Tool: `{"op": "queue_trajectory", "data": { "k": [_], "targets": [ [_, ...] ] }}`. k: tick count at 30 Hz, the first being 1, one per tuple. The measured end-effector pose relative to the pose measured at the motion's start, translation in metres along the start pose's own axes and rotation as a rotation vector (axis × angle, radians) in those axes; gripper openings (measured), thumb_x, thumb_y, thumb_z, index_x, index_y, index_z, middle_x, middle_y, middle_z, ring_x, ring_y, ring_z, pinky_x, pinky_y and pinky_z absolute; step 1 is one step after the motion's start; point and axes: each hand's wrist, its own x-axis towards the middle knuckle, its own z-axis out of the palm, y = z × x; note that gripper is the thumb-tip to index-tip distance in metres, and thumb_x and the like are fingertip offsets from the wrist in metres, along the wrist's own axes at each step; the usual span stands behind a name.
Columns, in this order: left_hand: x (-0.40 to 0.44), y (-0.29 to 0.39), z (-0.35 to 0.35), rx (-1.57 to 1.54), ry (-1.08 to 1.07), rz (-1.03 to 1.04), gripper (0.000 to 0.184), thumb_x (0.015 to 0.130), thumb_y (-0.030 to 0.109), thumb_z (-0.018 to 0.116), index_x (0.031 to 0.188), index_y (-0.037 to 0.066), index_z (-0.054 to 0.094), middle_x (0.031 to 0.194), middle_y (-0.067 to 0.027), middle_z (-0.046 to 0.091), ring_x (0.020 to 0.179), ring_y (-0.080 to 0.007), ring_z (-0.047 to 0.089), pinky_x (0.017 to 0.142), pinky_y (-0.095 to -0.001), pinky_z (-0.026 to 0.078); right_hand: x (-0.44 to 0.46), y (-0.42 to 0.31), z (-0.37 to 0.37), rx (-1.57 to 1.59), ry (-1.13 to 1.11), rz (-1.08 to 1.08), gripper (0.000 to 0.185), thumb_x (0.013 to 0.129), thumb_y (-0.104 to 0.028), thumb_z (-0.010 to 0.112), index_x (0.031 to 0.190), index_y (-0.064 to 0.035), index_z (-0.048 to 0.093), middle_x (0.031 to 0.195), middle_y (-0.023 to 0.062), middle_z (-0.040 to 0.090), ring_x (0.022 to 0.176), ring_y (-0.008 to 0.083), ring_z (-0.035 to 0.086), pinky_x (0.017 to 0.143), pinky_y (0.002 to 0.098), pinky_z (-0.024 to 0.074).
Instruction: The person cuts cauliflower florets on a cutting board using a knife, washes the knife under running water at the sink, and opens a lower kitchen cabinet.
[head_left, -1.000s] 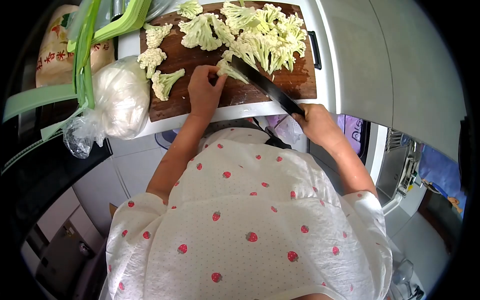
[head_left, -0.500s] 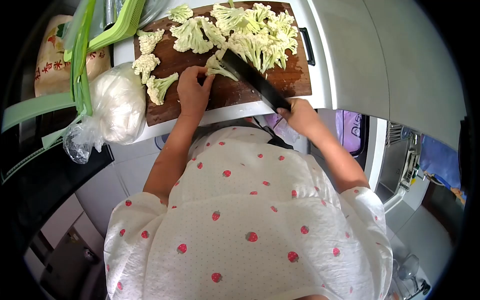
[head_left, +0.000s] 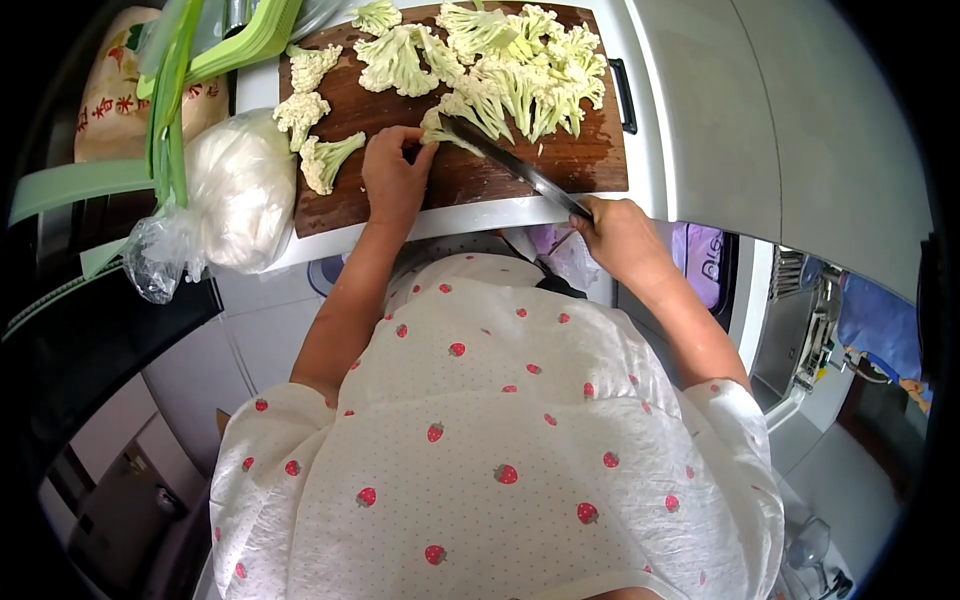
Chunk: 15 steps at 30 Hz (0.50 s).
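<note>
On the brown cutting board (head_left: 480, 178) lies a spread of cut cauliflower (head_left: 540, 85), heaped toward the back right. My left hand (head_left: 397, 172) pinches a small cauliflower floret (head_left: 436, 130) near the middle of the board. In my right hand (head_left: 622, 238) is a dark-bladed knife (head_left: 520, 168), gripped by its handle, its blade slanting up and left. The blade's far end meets the floret at my left fingertips. Several uncut florets (head_left: 328, 160) line the board's left side.
Left of the board sits a knotted clear plastic bag (head_left: 240, 190) with something white inside. Behind it are green scallions (head_left: 165, 110), a green plastic basket (head_left: 235, 50) and a printed sack (head_left: 105, 110). A grey cabinet or appliance panel (head_left: 730, 120) borders the right.
The knife has turned from showing its broad side to standing more on edge, its blade against the floret. My left hand still holds the floret. The whole view has shifted slightly.
</note>
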Motion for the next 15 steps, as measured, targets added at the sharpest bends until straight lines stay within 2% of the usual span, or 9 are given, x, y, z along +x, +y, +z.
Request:
{"op": "queue_trajectory", "data": {
  "k": [3,8,10,13,15],
  "targets": [
    [0.000,0.002,-0.001,0.016,-0.025,-0.031,0.019,0.073,0.011,0.074,0.087,0.005,0.063,0.082,-0.0079,0.061,0.078,-0.0236,0.060,0.070,-0.0334,0.047,0.002,-0.012,-0.007,-0.085,-0.014,0.026,0.016,0.084,-0.015,0.058,0.090,-0.0003,0.062,0.079,0.0231,0.063,0.078,0.0403,0.061,0.070,0.0469,0.0482],
    [-0.004,0.001,-0.002,0.049,-0.028,0.006,0.019,0.072,0.010,0.075,0.086,0.005,0.063,0.083,-0.0084,0.061,0.078,-0.0248,0.059,0.071,-0.0341,0.047,0.024,-0.013,0.011,-0.199,-0.041,0.060,0.015,0.083,-0.011,0.054,0.088,-0.0019,0.064,0.082,0.0213,0.065,0.081,0.0376,0.064,0.074,0.0471,0.0496],
    [-0.002,-0.001,-0.001,0.062,-0.035,-0.001,0.019,0.072,0.009,0.075,0.086,0.005,0.062,0.083,-0.0086,0.061,0.079,-0.0251,0.059,0.071,-0.0343,0.047,0.032,-0.010,0.020,-0.110,0.022,0.039,0.015,0.083,-0.011,0.054,0.089,-0.0022,0.064,0.082,0.0220,0.065,0.082,0.0382,0.063,0.074,0.0471,0.0494],
    [0.004,0.000,0.002,0.020,-0.005,0.069,0.021,0.070,0.010,0.075,0.085,0.005,0.060,0.080,-0.0086,0.059,0.077,-0.0287,0.056,0.072,-0.0394,0.044,0.028,0.002,0.018,0.073,0.058,0.046,0.017,0.085,-0.015,0.057,0.087,0.0008,0.063,0.075,0.0245,0.061,0.077,0.0415,0.061,0.070,0.0474,0.0475],
    [0.018,0.002,0.000,-0.019,0.013,0.185,0.024,0.072,0.013,0.074,0.091,0.004,0.061,0.086,-0.0104,0.060,0.083,-0.0294,0.055,0.075,-0.0408,0.043,0.021,0.008,0.017,0.178,0.119,0.030,0.022,0.086,-0.020,0.061,0.085,0.0022,0.062,0.071,0.0252,0.058,0.073,0.0434,0.058,0.065,0.0473,0.0455]
  ]
}}
